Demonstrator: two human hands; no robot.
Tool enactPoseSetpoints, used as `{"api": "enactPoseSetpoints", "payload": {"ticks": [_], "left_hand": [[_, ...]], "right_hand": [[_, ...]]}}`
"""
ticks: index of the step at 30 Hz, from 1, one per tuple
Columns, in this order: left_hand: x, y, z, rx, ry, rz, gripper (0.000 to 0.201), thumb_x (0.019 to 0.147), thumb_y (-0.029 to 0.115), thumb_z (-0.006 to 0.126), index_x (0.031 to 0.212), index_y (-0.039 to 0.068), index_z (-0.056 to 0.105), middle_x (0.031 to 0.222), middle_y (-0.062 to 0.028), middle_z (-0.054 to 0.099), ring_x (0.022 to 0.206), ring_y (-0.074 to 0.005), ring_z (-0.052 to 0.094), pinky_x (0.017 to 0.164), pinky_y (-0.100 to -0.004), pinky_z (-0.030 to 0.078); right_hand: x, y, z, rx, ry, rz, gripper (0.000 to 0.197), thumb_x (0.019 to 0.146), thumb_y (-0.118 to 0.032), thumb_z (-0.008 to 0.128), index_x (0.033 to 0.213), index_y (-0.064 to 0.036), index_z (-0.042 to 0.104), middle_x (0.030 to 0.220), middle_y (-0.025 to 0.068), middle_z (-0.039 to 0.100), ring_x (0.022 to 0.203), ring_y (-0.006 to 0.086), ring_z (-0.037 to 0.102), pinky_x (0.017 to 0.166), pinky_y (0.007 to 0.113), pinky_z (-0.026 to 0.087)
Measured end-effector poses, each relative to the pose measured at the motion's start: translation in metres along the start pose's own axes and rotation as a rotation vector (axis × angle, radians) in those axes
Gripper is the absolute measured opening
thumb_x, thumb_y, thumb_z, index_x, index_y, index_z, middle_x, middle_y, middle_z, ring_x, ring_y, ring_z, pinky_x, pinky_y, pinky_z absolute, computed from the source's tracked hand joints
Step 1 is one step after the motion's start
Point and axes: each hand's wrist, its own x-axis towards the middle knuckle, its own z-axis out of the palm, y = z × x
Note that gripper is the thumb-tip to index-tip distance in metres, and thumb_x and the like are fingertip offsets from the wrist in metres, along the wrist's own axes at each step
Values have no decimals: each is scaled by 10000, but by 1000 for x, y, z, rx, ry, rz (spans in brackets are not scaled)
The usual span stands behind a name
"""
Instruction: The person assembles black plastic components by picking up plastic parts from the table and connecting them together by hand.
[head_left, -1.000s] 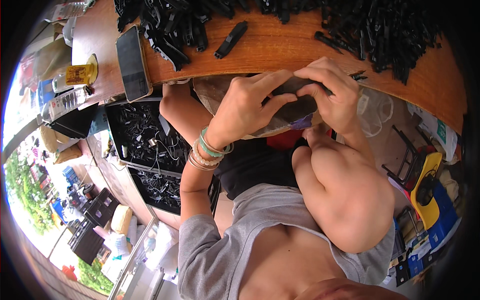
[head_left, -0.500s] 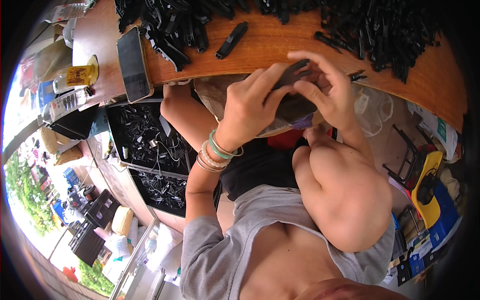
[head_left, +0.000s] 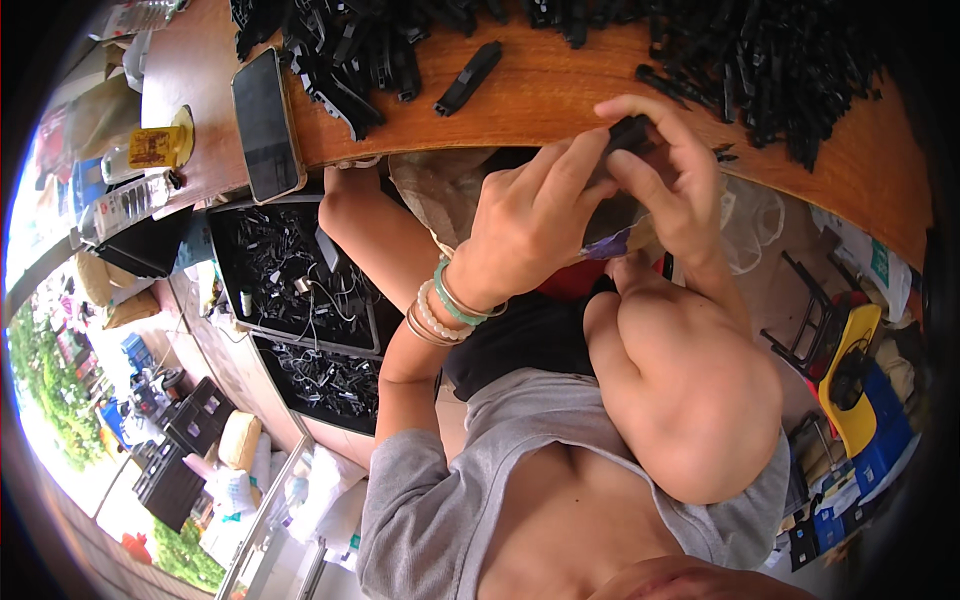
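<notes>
A small black plastic part [head_left: 627, 133] is held between both hands in front of the table edge. My left hand [head_left: 532, 218], with several bracelets at the wrist, grips the part's near end; its fingertips are partly hidden. My right hand [head_left: 678, 178] pinches the far end between thumb and fingers. A single elongated black plastic piece [head_left: 468, 79] lies on the wooden table [head_left: 560, 95] beyond my left hand. Heaps of similar black parts [head_left: 765, 75] cover the table at the right, with another heap [head_left: 355, 60] at the left.
A dark-screened phone [head_left: 266, 125] lies by the table's left edge, near a yellow tape roll [head_left: 160, 147]. Below left stand black trays [head_left: 375, 320] of small parts and cables. A clear plastic bag [head_left: 752, 225] hangs under the table at right, near a yellow and blue object [head_left: 850, 390].
Both hands have moved slightly to the right with the black part, which has turned in the fingers. My left hand has shifted closer to the right one.
</notes>
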Motion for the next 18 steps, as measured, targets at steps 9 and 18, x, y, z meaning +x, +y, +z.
{"api": "enactPoseSetpoints", "payload": {"ticks": [9,18], "left_hand": [[-20,-22,-16,-59,-90,-88,329,722,118,797,971,-16,628,836,-129,633,687,-271,645,555,-339,519],[9,-69,-28,510,61,-210,165,764,79,721,833,20,583,901,-83,578,714,-277,582,577,-367,466]], "right_hand": [[-12,-3,-30,-645,-141,-134,290,769,-53,751,1041,-29,653,829,86,623,668,142,584,572,262,468],[-26,-9,-75,-1293,100,-256,329,629,54,750,936,-27,664,1004,45,596,947,249,553,798,352,456]]}}
